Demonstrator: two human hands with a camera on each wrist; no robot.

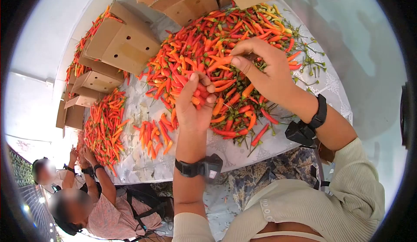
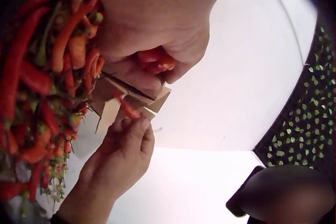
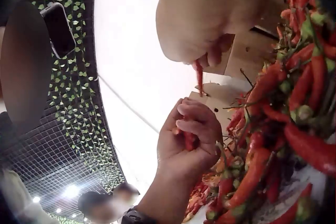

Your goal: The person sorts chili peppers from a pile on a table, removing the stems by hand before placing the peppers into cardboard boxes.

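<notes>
In the head view the left hand [image 1: 195, 107] curls its fingers round several red chilies [image 1: 200, 95], held above the heap. To its right, the right hand [image 1: 267, 70] pinches an orange-red chili [image 1: 222, 61] between thumb and forefinger. From the left wrist view, chilies [image 2: 156, 61] show inside the left hand [image 2: 157, 35], and the right hand [image 2: 123, 155] pinches one red chili [image 2: 128, 109] below it. The right wrist view has a red chili [image 3: 199, 77] hanging from the right hand [image 3: 210, 24], above the left hand [image 3: 189, 140].
A large heap of chilies [image 1: 195, 46] covers much of the table [image 1: 134, 172]. Smaller piles [image 1: 104, 127] lie at left. Cardboard boxes [image 1: 124, 38] stand along the far side. Green stems [image 1: 312, 61] lie at the right edge. Other people [image 1: 117, 216] are at the lower left.
</notes>
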